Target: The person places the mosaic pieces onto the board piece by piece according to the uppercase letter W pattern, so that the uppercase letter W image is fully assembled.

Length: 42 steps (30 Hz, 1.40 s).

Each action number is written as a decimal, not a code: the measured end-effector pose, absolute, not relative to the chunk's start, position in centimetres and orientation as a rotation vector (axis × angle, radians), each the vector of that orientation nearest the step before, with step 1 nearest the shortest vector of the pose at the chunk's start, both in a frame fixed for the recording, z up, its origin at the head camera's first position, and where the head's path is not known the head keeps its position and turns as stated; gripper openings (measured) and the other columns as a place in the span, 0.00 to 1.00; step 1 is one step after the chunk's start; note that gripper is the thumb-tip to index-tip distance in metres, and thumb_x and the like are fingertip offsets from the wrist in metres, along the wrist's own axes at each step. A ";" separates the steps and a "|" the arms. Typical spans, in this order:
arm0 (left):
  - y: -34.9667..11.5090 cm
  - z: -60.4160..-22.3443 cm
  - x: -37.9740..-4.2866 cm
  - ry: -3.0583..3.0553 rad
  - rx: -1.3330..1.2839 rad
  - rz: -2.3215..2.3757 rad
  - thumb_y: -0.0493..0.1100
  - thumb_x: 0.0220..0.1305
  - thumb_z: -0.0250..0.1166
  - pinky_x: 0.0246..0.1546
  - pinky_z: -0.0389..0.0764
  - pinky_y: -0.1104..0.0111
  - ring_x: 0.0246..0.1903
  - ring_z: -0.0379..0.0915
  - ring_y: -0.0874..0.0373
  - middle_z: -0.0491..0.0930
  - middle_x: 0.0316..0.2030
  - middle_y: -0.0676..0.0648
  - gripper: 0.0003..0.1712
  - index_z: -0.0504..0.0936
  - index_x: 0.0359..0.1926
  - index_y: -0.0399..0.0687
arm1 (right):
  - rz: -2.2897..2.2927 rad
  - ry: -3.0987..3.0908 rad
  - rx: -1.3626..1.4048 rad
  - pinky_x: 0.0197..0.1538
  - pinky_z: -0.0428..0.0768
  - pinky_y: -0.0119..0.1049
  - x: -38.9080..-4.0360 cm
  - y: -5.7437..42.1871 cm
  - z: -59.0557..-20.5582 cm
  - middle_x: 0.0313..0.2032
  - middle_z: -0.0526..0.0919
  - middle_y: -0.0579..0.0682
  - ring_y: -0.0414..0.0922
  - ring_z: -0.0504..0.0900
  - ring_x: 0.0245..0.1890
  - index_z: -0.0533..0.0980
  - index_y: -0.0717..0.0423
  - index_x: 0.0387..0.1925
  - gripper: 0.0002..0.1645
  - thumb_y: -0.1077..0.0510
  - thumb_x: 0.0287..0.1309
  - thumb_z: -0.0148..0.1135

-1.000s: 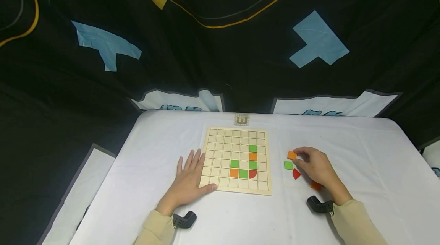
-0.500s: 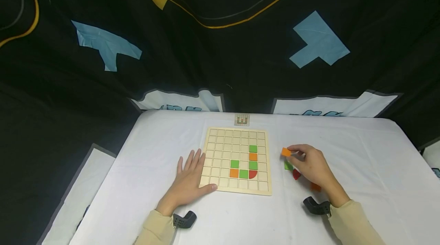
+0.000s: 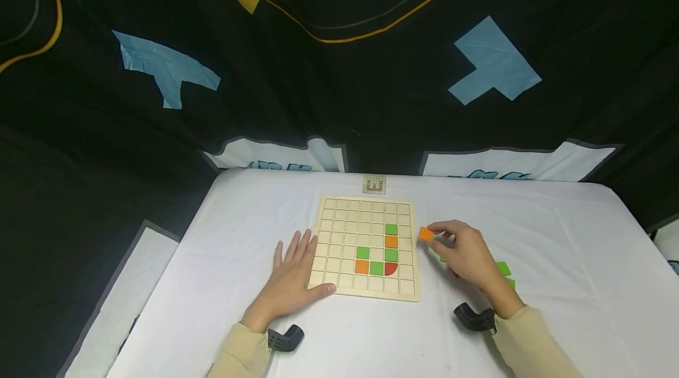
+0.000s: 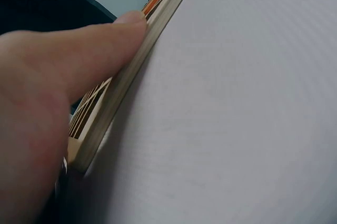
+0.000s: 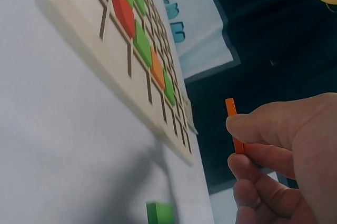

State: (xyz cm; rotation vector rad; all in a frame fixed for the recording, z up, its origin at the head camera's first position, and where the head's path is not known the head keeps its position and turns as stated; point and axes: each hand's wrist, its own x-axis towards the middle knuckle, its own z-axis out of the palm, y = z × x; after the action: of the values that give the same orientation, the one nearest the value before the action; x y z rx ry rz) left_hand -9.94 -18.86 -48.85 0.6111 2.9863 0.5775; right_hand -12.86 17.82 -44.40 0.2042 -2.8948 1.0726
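Between thumb and fingers my right hand pinches a thin orange square tile, lifted just right of the wooden grid board. In the right wrist view the orange tile shows edge-on in the grip. My left hand lies with straight, spread fingers at the board's lower left corner, its thumb along the front rim. Green and orange squares and a red rounded tile sit in the board's cells, forming a column and a row with a green tile at its left end.
Loose green tiles lie beside the right wrist, and others are mostly hidden under that hand. A small patterned card lies behind the board. Beyond the white-covered table hangs a dark printed cloth.
My right hand has picked the orange tile up from the loose pieces and carried it left to near the board's right edge. The left hand stays put.
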 end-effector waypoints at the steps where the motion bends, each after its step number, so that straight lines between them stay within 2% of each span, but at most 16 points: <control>1: -18.9 -48.8 -9.9 2.988 0.611 0.577 0.76 0.60 0.58 0.71 0.30 0.37 0.77 0.31 0.38 0.41 0.79 0.36 0.64 0.48 0.78 0.35 | 1.068 -2.884 0.219 0.31 0.77 0.38 -12.9 17.6 -44.4 0.46 0.83 0.56 0.46 0.78 0.29 0.83 0.58 0.52 0.19 0.61 0.58 0.68; 3: -18.9 -48.9 -9.9 2.988 0.611 0.579 0.76 0.60 0.58 0.71 0.30 0.37 0.77 0.31 0.38 0.41 0.79 0.36 0.64 0.48 0.78 0.35 | 1.037 -2.864 0.251 0.36 0.76 0.40 -13.1 17.1 -44.5 0.47 0.85 0.56 0.47 0.77 0.37 0.84 0.58 0.51 0.18 0.61 0.57 0.69; 6: -18.9 -48.9 -9.9 2.990 0.611 0.584 0.76 0.60 0.58 0.71 0.30 0.36 0.77 0.31 0.38 0.41 0.78 0.36 0.64 0.48 0.78 0.34 | 1.040 -2.846 0.285 0.41 0.76 0.43 -13.2 16.4 -44.6 0.47 0.85 0.55 0.49 0.78 0.40 0.84 0.58 0.50 0.18 0.61 0.57 0.70; 24: -18.8 -48.7 -9.9 2.990 0.605 0.572 0.77 0.60 0.57 0.71 0.31 0.37 0.77 0.31 0.38 0.40 0.78 0.36 0.65 0.47 0.78 0.35 | 1.164 -2.798 0.409 0.42 0.76 0.43 -13.6 12.4 -44.8 0.45 0.86 0.52 0.48 0.78 0.37 0.85 0.58 0.47 0.17 0.59 0.55 0.71; 36: -18.9 -48.8 -9.9 2.973 0.596 0.566 0.77 0.60 0.56 0.71 0.29 0.37 0.77 0.29 0.38 0.39 0.78 0.36 0.65 0.47 0.78 0.35 | 1.213 -2.799 0.462 0.52 0.79 0.47 -13.9 10.4 -45.3 0.47 0.86 0.50 0.48 0.81 0.45 0.85 0.56 0.48 0.17 0.58 0.56 0.72; 42: -18.9 -48.9 -10.0 2.985 0.610 0.575 0.77 0.60 0.57 0.71 0.30 0.37 0.77 0.30 0.38 0.40 0.79 0.36 0.64 0.47 0.78 0.35 | 1.211 -2.805 0.486 0.47 0.79 0.42 -14.1 9.6 -45.5 0.46 0.86 0.49 0.44 0.79 0.41 0.86 0.54 0.48 0.16 0.58 0.55 0.71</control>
State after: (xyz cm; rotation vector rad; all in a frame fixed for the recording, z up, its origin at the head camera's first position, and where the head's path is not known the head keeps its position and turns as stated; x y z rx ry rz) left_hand -9.96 -18.87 -48.87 0.6100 2.9847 0.5747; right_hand -14.11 9.57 -45.49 0.4863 -2.8049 1.2110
